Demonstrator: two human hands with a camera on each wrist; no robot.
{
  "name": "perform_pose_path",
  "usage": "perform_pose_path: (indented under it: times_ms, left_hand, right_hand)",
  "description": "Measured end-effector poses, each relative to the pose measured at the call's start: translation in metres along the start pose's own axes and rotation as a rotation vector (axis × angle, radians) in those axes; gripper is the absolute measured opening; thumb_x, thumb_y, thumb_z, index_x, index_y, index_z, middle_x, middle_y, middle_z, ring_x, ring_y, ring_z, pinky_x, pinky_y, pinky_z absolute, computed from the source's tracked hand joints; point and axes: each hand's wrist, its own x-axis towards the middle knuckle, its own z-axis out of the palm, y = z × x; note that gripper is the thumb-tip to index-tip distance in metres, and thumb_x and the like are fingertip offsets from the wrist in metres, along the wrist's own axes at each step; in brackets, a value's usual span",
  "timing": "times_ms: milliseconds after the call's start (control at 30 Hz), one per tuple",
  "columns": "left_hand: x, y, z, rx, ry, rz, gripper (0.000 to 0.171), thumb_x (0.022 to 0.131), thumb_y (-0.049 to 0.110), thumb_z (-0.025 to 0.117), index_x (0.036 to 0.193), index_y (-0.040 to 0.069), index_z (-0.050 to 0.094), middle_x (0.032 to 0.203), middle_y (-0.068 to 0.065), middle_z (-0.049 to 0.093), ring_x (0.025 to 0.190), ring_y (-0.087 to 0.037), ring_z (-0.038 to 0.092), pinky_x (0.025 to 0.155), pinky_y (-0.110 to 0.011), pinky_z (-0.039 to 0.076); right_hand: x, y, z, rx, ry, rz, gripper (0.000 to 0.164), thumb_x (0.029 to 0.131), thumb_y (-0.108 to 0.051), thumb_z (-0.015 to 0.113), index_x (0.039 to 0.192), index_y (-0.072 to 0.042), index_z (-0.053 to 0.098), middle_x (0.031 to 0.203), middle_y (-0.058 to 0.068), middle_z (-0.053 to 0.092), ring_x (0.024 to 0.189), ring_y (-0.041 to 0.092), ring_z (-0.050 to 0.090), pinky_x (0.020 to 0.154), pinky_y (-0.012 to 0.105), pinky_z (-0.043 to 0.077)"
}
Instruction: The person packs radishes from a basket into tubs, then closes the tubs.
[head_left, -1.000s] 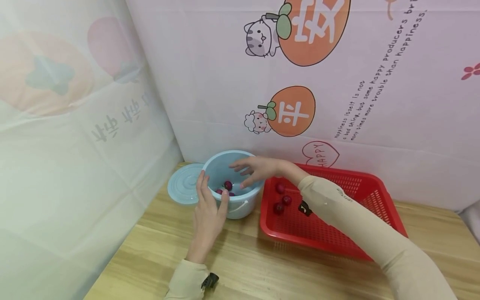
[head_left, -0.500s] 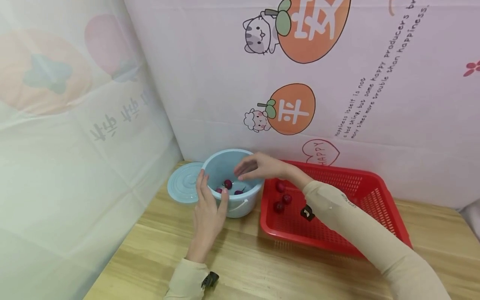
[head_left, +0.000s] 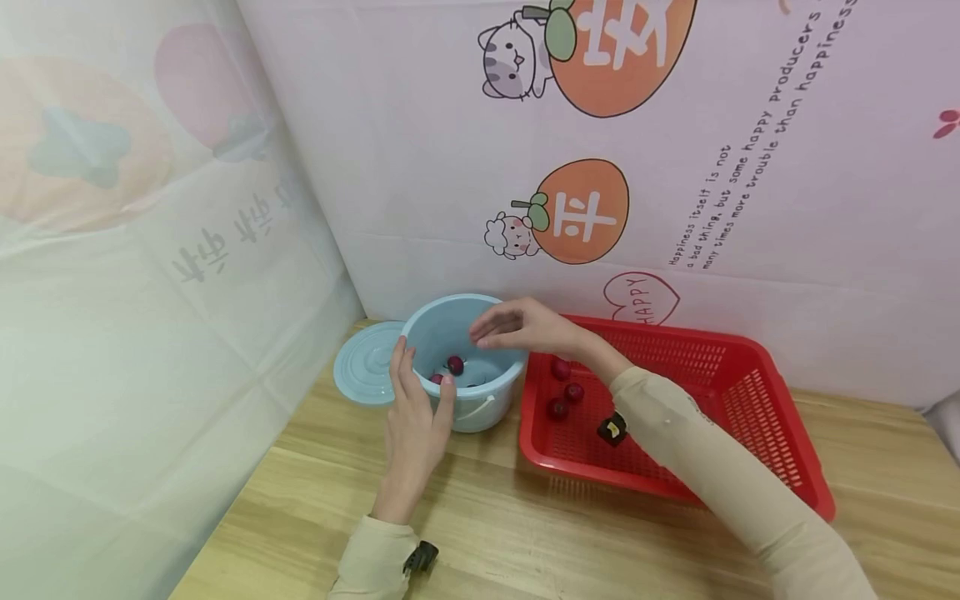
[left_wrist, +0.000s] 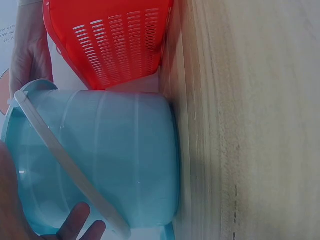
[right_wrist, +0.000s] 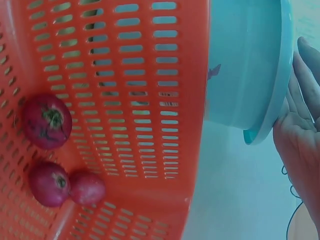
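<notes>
A light blue bucket (head_left: 472,414) stands upright on the table, several small round dark-red fruits (head_left: 455,365) at its bottom. My left hand (head_left: 416,429) rests against its near left side, fingers fairly straight along the wall and thumb at the rim. In the left wrist view, the fingertips (left_wrist: 77,220) lie near the white handle (left_wrist: 70,165). Over the bucket's right rim is my right hand (head_left: 528,327), fingers loosely bent and no fruit visible in them. The right wrist view shows that hand (right_wrist: 300,120) beside the rim. Three more fruits (right_wrist: 47,121) lie in the red basket (right_wrist: 192,150).
The red slotted basket stands just right of the bucket, under my right forearm (head_left: 697,442). A light blue lid (head_left: 367,367) lies left of the bucket. Printed cloth walls (head_left: 427,200) close off the back and left of the wooden table (head_left: 510,533).
My right hand has drawn up and slightly back from inside the bucket to above its rim, its fingers less spread. The left hand has stayed on the bucket. The head view has shifted slightly.
</notes>
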Motion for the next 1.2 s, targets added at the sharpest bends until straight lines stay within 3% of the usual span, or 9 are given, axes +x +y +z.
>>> perform_pose_path:
  times_ms: [167,367,600,733,867,1067,1200]
  left_hand:
    - [0.001,0.000,0.000,0.002,0.005,0.007,0.078,0.109,0.048,0.048,0.168,0.011,0.013,0.174,0.003,0.016,0.046,-0.016,0.042,0.043,-0.031,0.037]
    - [0.001,0.001,0.000,-0.002,0.003,0.011,0.077,0.109,0.044,0.051,0.168,0.012,0.013,0.174,0.003,0.016,0.046,-0.016,0.041,0.043,-0.031,0.037]
    - [0.001,0.000,0.000,-0.012,0.014,0.013,0.077,0.109,0.044,0.050,0.168,0.014,0.011,0.172,0.000,0.020,0.047,-0.016,0.042,0.043,-0.031,0.038]
    - [0.000,-0.001,0.000,-0.009,0.008,0.010,0.077,0.110,0.047,0.048,0.169,0.016,0.009,0.172,-0.001,0.021,0.045,-0.015,0.041,0.043,-0.031,0.037]
    - [0.000,0.000,0.001,-0.010,0.010,0.010,0.078,0.109,0.044,0.050,0.169,0.016,0.009,0.173,0.000,0.020,0.045,-0.016,0.039,0.043,-0.031,0.036]
    - [0.000,0.001,0.000,-0.009,0.018,0.007,0.078,0.108,0.044,0.051,0.169,0.015,0.011,0.172,-0.002,0.023,0.044,-0.015,0.035,0.042,-0.031,0.034]
    - [0.000,0.000,0.001,-0.015,0.024,0.007,0.078,0.107,0.038,0.055,0.168,0.015,0.012,0.172,-0.003,0.024,0.043,-0.014,0.032,0.041,-0.031,0.032]
  right_hand:
    - [-0.003,0.005,0.000,0.030,0.040,-0.013,0.031,0.099,-0.015,0.077,0.128,-0.006,0.074,0.122,0.005,0.077,0.119,0.024,0.071,0.106,0.040,0.053]
    - [-0.006,0.008,-0.001,0.127,0.072,-0.022,0.030,0.100,-0.014,0.074,0.128,-0.002,0.073,0.122,0.009,0.076,0.123,0.037,0.068,0.105,0.040,0.053]
    - [-0.007,0.008,0.001,0.127,0.080,-0.028,0.029,0.100,-0.016,0.075,0.127,-0.006,0.074,0.122,0.010,0.076,0.124,0.040,0.067,0.104,0.040,0.054]
    - [-0.010,0.011,0.003,0.147,0.125,-0.046,0.026,0.100,-0.015,0.074,0.125,-0.009,0.074,0.121,0.010,0.076,0.122,0.036,0.068,0.104,0.041,0.054]
    - [-0.018,0.015,0.001,0.178,0.190,-0.056,0.026,0.101,-0.016,0.074,0.125,-0.008,0.073,0.121,0.011,0.076,0.120,0.030,0.070,0.105,0.040,0.053]
    - [-0.038,0.022,-0.012,0.265,0.239,-0.003,0.038,0.100,-0.017,0.075,0.132,0.002,0.066,0.124,0.014,0.074,0.125,0.036,0.067,0.107,0.040,0.052]
    - [-0.050,0.027,-0.020,0.362,0.258,0.022,0.035,0.101,-0.012,0.073,0.131,0.003,0.066,0.125,0.015,0.073,0.124,0.035,0.067,0.108,0.046,0.050]
